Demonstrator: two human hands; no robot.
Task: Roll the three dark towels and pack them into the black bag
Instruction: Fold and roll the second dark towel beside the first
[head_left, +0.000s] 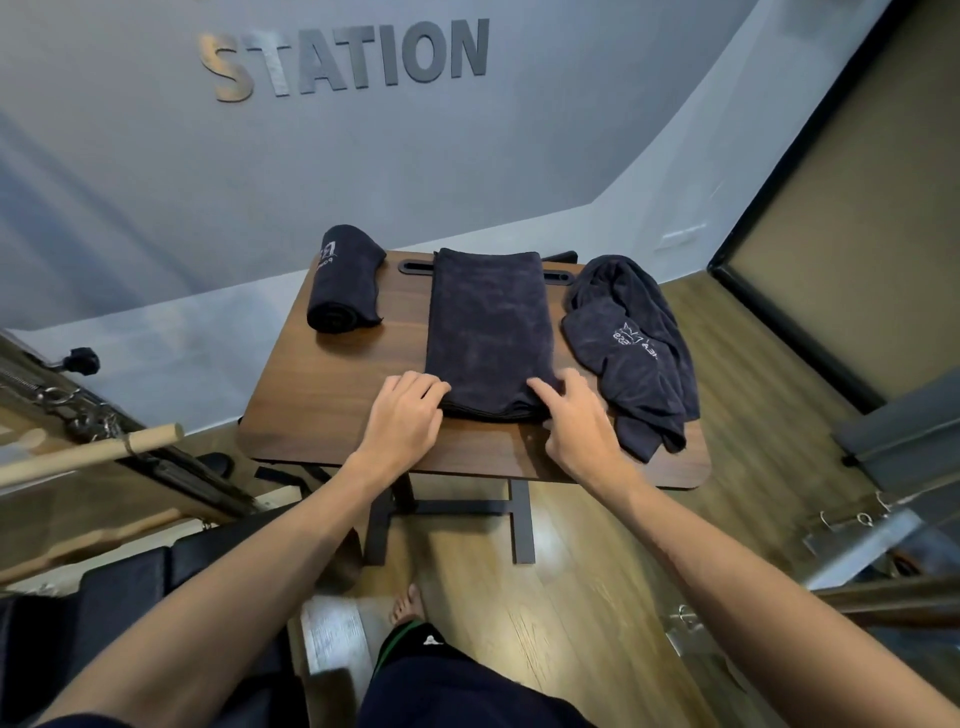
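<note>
1. Towels: a plush flat strip (488, 327) lies mid wooden table (332, 415), a rolled one (345, 278) far left, a crumpled one (631, 348) right.
2. Left hand (402, 415) and right hand (576, 421) pinch the strip's near corners.

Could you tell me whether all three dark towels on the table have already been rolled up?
No, only the left towel is rolled; the middle towel lies folded flat and the right towel lies crumpled.
</note>
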